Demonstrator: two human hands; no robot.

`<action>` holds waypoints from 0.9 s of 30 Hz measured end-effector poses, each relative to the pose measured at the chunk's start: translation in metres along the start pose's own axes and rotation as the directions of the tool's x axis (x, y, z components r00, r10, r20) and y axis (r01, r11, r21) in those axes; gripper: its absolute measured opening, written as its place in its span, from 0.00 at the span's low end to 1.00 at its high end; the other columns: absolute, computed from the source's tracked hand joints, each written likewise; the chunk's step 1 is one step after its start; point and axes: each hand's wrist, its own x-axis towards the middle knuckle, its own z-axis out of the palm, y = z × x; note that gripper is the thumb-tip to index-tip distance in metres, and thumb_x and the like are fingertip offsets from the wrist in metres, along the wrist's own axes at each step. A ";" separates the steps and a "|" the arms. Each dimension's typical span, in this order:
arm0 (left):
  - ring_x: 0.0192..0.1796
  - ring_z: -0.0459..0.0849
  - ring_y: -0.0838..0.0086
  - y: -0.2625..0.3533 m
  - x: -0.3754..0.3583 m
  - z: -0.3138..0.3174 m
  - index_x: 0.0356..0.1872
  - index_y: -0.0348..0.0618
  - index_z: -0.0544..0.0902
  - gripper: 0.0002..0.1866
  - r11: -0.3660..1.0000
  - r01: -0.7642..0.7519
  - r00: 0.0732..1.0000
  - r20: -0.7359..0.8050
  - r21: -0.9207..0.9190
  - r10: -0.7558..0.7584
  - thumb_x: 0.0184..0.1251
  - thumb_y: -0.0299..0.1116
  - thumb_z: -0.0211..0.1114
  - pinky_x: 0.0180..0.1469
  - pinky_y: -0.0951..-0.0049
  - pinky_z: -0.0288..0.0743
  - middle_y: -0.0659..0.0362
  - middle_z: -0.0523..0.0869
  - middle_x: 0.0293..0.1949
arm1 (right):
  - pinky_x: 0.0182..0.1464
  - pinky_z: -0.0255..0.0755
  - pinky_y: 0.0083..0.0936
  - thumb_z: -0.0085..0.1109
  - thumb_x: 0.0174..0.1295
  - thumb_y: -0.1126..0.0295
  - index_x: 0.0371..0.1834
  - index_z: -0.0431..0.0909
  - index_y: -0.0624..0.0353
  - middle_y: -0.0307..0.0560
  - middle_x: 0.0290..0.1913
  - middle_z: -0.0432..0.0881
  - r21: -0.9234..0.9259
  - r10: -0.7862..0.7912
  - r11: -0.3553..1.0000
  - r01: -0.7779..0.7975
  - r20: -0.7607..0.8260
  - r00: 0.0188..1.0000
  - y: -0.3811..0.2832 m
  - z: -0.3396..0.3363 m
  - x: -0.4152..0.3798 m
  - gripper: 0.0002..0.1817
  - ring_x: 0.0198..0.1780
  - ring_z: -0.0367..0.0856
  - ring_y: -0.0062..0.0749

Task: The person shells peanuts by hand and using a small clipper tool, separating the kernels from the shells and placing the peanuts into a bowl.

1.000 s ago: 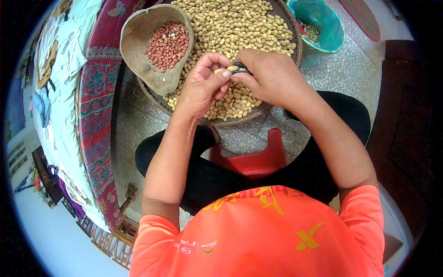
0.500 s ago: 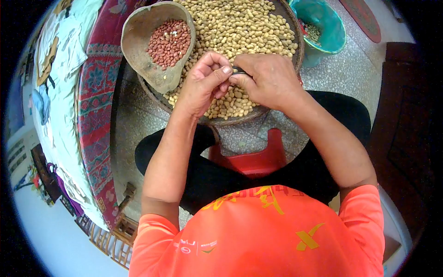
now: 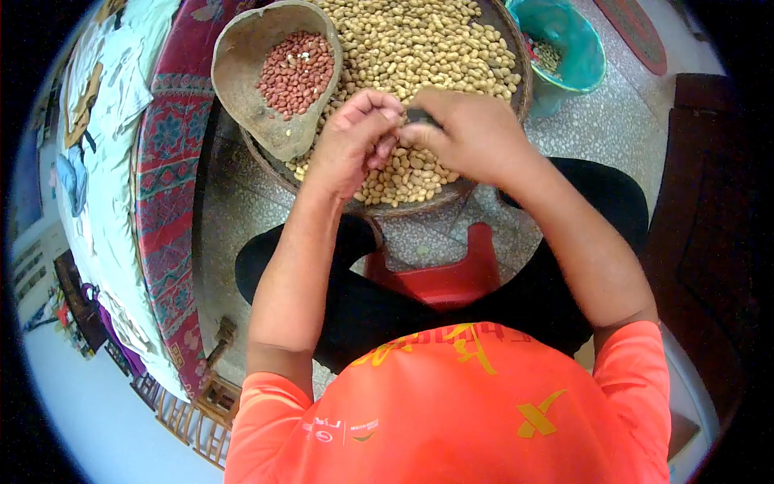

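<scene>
Over a round basket (image 3: pixel 524 81) heaped with unshelled peanuts (image 3: pixel 403 52), my two hands meet at the fingertips. My left hand (image 3: pixel 359 141) is closed in a pinch on what looks like a peanut, mostly hidden by the fingers. Thumb and curled fingers of my right hand (image 3: pixel 472 133) grip a small dark tool (image 3: pixel 421 118), its tip right beside the left fingertips. The tool's exact kind is covered by the hand. Left of the hands, a scoop-shaped gourd bowl (image 3: pixel 242 73) rests on the basket, with red shelled peanut kernels (image 3: pixel 298 77) inside.
A teal bucket (image 3: pixel 592 60) with shells at its bottom stands right of the basket. Below, a red plastic stool (image 3: pixel 439 278) sits between my legs. Along the left runs a bed edge with a patterned red cloth (image 3: pixel 169 202). Dark wooden furniture (image 3: pixel 709 218) is at the right.
The hands stay together in nearly the same place. My right hand has turned slightly and is blurred by motion, its dark tool shifting a little at the left fingertips.
</scene>
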 end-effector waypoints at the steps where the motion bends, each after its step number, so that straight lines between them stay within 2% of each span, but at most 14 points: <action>1: 0.21 0.70 0.84 0.000 0.002 -0.002 0.35 0.44 0.76 0.06 1.000 0.002 1.000 0.001 -0.001 -0.002 0.66 0.34 0.60 0.18 0.85 0.57 0.63 0.77 0.25 | 0.40 0.74 0.47 0.57 0.57 0.49 0.39 0.78 0.57 0.56 0.32 0.83 0.060 0.028 0.998 -0.026 -0.038 0.999 0.004 -0.005 0.002 0.21 0.37 0.83 0.52; 5: 0.21 0.70 0.79 -0.005 0.012 -0.011 0.30 0.42 0.73 0.14 0.982 -0.034 0.999 -0.017 -0.184 0.032 0.69 0.42 0.53 0.16 0.82 0.56 0.59 0.74 0.27 | 0.42 0.74 0.39 0.59 0.58 0.49 0.38 0.80 0.60 0.57 0.33 0.83 0.400 0.197 0.911 -0.097 -0.218 0.956 0.031 -0.023 0.016 0.22 0.38 0.83 0.48; 6: 0.21 0.70 0.79 -0.009 0.015 -0.011 0.29 0.43 0.72 0.15 0.989 -0.016 0.999 -0.038 -0.148 0.010 0.70 0.43 0.53 0.16 0.82 0.56 0.60 0.74 0.26 | 0.36 0.68 0.19 0.59 0.63 0.52 0.43 0.77 0.63 0.33 0.29 0.76 0.548 0.250 0.820 -0.164 -0.086 0.964 0.023 -0.038 0.014 0.21 0.33 0.73 0.16; 8: 0.22 0.70 0.80 -0.014 0.018 -0.011 0.26 0.46 0.70 0.18 0.996 0.064 0.995 -0.081 0.068 -0.059 0.71 0.48 0.54 0.15 0.81 0.56 0.63 0.73 0.22 | 0.37 0.68 0.18 0.59 0.63 0.53 0.43 0.78 0.62 0.34 0.29 0.76 0.609 0.318 0.758 -0.234 -0.031 0.948 0.019 -0.043 0.011 0.21 0.33 0.72 0.16; 9: 0.23 0.71 0.80 -0.011 0.019 -0.002 0.28 0.46 0.73 0.16 0.958 0.193 0.963 -0.228 0.212 -0.144 0.69 0.46 0.57 0.19 0.81 0.60 0.65 0.74 0.21 | 0.37 0.67 0.17 0.59 0.63 0.54 0.43 0.78 0.61 0.34 0.29 0.76 0.662 0.375 0.687 -0.301 0.032 0.926 0.018 -0.043 0.011 0.20 0.33 0.72 0.16; 10: 0.24 0.73 0.80 -0.026 0.025 -0.005 0.30 0.44 0.75 0.14 0.893 0.074 0.973 -0.230 0.444 0.034 0.68 0.43 0.59 0.22 0.79 0.63 0.64 0.75 0.22 | 0.37 0.67 0.17 0.60 0.62 0.54 0.42 0.78 0.61 0.34 0.29 0.76 0.660 0.350 0.715 -0.230 -0.053 0.935 0.016 -0.038 0.011 0.19 0.33 0.72 0.17; 11: 0.25 0.74 0.79 -0.040 0.031 -0.010 0.32 0.43 0.76 0.12 0.759 -0.036 0.960 -0.189 0.650 0.207 0.67 0.41 0.61 0.26 0.78 0.67 0.64 0.76 0.23 | 0.37 0.67 0.17 0.60 0.62 0.54 0.42 0.78 0.61 0.34 0.29 0.76 0.661 0.353 0.714 -0.231 -0.054 0.934 0.019 -0.035 0.010 0.19 0.33 0.72 0.17; 12: 0.28 0.79 0.70 -0.040 0.029 -0.008 0.37 0.43 0.78 0.08 0.603 -0.050 0.947 -0.154 0.796 0.282 0.66 0.36 0.62 0.34 0.70 0.72 0.59 0.80 0.26 | 0.37 0.67 0.17 0.60 0.63 0.54 0.41 0.78 0.61 0.34 0.29 0.75 0.604 0.308 0.773 -0.196 -0.087 0.947 0.024 -0.032 0.010 0.19 0.33 0.72 0.16; 13: 0.28 0.79 0.70 -0.039 0.027 -0.005 0.37 0.43 0.78 0.08 0.601 -0.051 0.948 -0.151 0.797 0.281 0.66 0.36 0.62 0.34 0.70 0.72 0.59 0.80 0.26 | 0.37 0.67 0.17 0.60 0.63 0.54 0.41 0.78 0.62 0.34 0.29 0.75 0.542 0.261 0.825 -0.159 -0.116 0.958 0.027 -0.032 0.010 0.19 0.33 0.72 0.16; 15: 0.33 0.82 0.60 -0.033 0.025 -0.002 0.37 0.46 0.79 0.06 0.261 0.077 0.947 -0.152 0.962 0.282 0.64 0.36 0.61 0.38 0.62 0.74 0.53 0.83 0.30 | 0.37 0.67 0.18 0.60 0.63 0.55 0.40 0.78 0.62 0.34 0.28 0.75 0.531 0.243 0.837 -0.132 -0.145 0.959 0.029 -0.033 0.009 0.18 0.32 0.72 0.16; 16: 0.36 0.83 0.54 -0.036 0.025 -0.007 0.40 0.50 0.78 0.07 0.172 0.021 0.949 -0.074 0.985 0.307 0.63 0.36 0.62 0.39 0.58 0.74 0.49 0.84 0.31 | 0.37 0.67 0.18 0.60 0.63 0.55 0.39 0.78 0.62 0.34 0.28 0.75 0.530 0.246 0.837 -0.136 -0.143 0.959 0.029 -0.034 0.008 0.18 0.32 0.72 0.16; 20: 0.34 0.83 0.54 -0.039 0.022 0.001 0.43 0.52 0.75 0.11 -0.005 0.083 0.975 -0.080 0.997 0.208 0.62 0.39 0.63 0.37 0.57 0.74 0.51 0.84 0.28 | 0.37 0.67 0.18 0.60 0.63 0.54 0.38 0.78 0.62 0.35 0.28 0.76 0.530 0.242 0.839 -0.124 -0.158 0.957 0.031 -0.033 0.006 0.19 0.33 0.72 0.16; 24: 0.35 0.83 0.54 -0.038 0.024 0.004 0.40 0.50 0.75 0.10 -0.008 0.104 0.974 -0.100 0.995 0.202 0.62 0.39 0.64 0.38 0.58 0.74 0.50 0.84 0.29 | 0.37 0.68 0.20 0.61 0.62 0.54 0.39 0.78 0.62 0.37 0.28 0.77 0.504 0.209 0.857 -0.105 -0.154 0.966 0.027 -0.032 0.004 0.19 0.33 0.72 0.16; 27: 0.32 0.83 0.61 -0.039 0.025 0.000 0.38 0.46 0.76 0.09 0.098 0.051 0.976 -0.070 0.994 0.206 0.65 0.39 0.62 0.36 0.63 0.74 0.55 0.83 0.27 | 0.38 0.69 0.21 0.61 0.61 0.55 0.39 0.78 0.62 0.38 0.28 0.78 0.467 0.189 0.879 -0.095 -0.160 0.969 0.025 -0.031 0.003 0.19 0.34 0.73 0.18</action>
